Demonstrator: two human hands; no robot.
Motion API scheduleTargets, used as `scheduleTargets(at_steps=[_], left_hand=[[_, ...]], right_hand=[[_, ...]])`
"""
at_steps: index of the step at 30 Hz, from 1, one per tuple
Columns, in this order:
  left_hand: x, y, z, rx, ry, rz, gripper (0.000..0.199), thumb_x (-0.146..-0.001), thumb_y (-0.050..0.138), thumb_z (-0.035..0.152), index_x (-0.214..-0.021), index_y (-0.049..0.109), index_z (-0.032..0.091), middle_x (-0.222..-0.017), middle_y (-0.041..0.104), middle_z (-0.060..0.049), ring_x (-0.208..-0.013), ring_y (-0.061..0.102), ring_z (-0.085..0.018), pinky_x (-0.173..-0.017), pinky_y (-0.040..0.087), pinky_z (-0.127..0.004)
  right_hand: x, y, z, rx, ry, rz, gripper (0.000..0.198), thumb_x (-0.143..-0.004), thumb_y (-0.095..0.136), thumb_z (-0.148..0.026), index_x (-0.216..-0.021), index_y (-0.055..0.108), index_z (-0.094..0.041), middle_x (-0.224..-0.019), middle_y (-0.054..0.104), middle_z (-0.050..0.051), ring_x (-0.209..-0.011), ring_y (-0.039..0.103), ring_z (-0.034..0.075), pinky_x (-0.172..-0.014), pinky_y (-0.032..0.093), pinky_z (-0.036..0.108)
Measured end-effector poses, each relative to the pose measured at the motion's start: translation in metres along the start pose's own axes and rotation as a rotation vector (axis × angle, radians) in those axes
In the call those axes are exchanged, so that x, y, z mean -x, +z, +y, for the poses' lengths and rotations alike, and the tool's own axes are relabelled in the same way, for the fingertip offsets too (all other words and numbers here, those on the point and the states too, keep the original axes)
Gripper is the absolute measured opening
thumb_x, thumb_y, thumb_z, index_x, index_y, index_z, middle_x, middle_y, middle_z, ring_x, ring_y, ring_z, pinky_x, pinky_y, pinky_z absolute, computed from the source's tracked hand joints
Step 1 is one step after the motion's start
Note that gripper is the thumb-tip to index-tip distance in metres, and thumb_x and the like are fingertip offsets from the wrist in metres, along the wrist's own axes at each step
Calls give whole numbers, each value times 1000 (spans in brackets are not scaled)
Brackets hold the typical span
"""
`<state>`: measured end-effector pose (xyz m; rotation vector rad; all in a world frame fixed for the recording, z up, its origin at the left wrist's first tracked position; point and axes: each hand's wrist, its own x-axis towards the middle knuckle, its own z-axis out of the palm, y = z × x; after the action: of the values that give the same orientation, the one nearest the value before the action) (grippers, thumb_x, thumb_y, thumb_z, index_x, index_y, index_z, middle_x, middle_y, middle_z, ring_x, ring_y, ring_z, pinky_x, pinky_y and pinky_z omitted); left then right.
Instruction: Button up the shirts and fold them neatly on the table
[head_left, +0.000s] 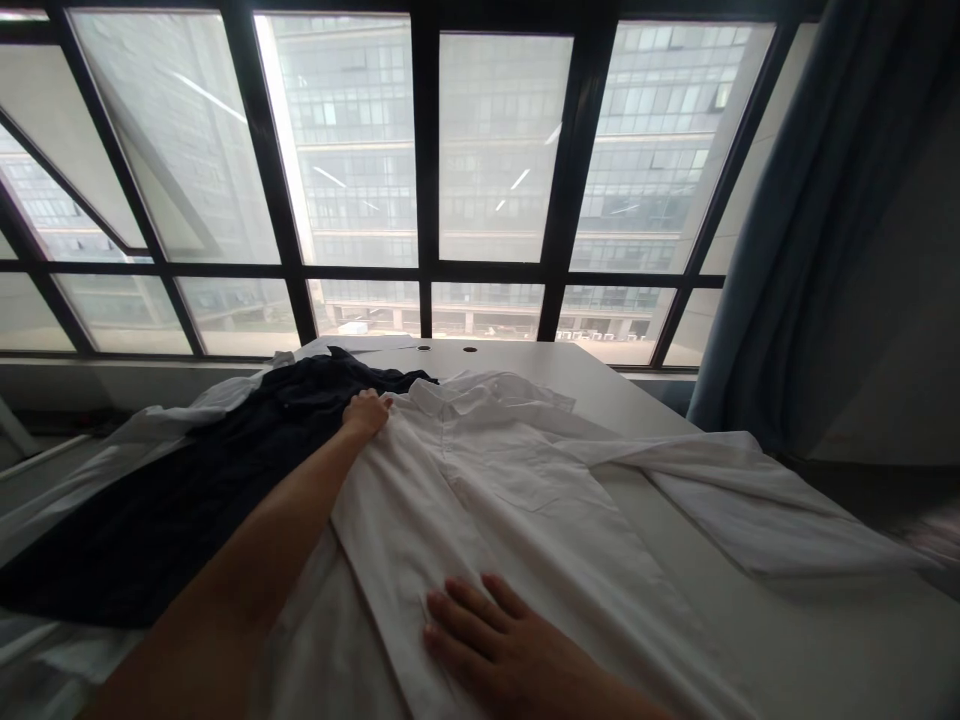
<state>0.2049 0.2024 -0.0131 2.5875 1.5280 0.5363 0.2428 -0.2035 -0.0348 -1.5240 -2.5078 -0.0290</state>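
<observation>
A white shirt with a collar and a button front lies spread out, collar toward the window. My left hand reaches far forward to its left shoulder edge beside the collar, fingers curled closed on the fabric. Flat on the lower front of the shirt rests my right hand, fingers stretched out and holding nothing. One sleeve extends to the right across the table. A dark navy shirt lies to the left, partly behind my left forearm.
The white table carries the garments and has two dark round holes near its far end. More white clothing lies beyond the navy shirt. Black-framed windows stand ahead, with a blue-grey curtain at the right. Something blurred shows at the right edge.
</observation>
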Motion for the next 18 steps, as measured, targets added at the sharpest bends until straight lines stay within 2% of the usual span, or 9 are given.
scheduleTargets(at_steps=[3, 6, 10, 14, 18], left_hand=[[36, -4, 6, -107, 256, -24, 67, -93, 34, 60, -140, 42, 14, -147, 40, -18, -137, 34, -33, -107, 30, -46], [77, 5, 3, -105, 431, -137, 79, -91, 27, 67, -146, 34, 11, -154, 28, -18, -143, 20, -32, -114, 17, -48], [106, 14, -10, -50, 479, -221, 75, -94, 20, 64, -149, 29, 14, -156, 22, -15, -145, 17, -28, -115, 16, -47], [97, 7, -18, -35, 481, -273, 73, -94, 22, 62, -149, 28, 15, -157, 19, -13, -146, 14, -27, -116, 14, -45], [83, -3, -14, -74, 407, -317, 74, -94, 25, 62, -150, 27, 15, -158, 14, -14, -146, 12, -28, -116, 15, -46]], right_hand=[[0, -17, -7, -123, 84, 6, 66, -96, 43, -46, -152, 21, -19, -154, 29, 11, -144, 22, 23, -119, 14, 44], [0, -28, -11, -205, 207, -19, 79, -91, 46, -56, -154, 15, -19, -157, 18, 12, -146, 13, 26, -119, 10, 48], [3, -30, -14, -290, 259, -115, 83, -87, 49, -61, -153, 17, -22, -158, 15, 12, -145, 12, 29, -118, 12, 50], [14, -25, -22, -301, 269, -138, 84, -86, 50, -63, -153, 19, -23, -157, 13, 12, -145, 12, 31, -117, 10, 52], [22, -20, -30, -306, 238, -152, 84, -84, 51, -66, -152, 25, -24, -156, 19, 11, -144, 15, 33, -117, 11, 54]])
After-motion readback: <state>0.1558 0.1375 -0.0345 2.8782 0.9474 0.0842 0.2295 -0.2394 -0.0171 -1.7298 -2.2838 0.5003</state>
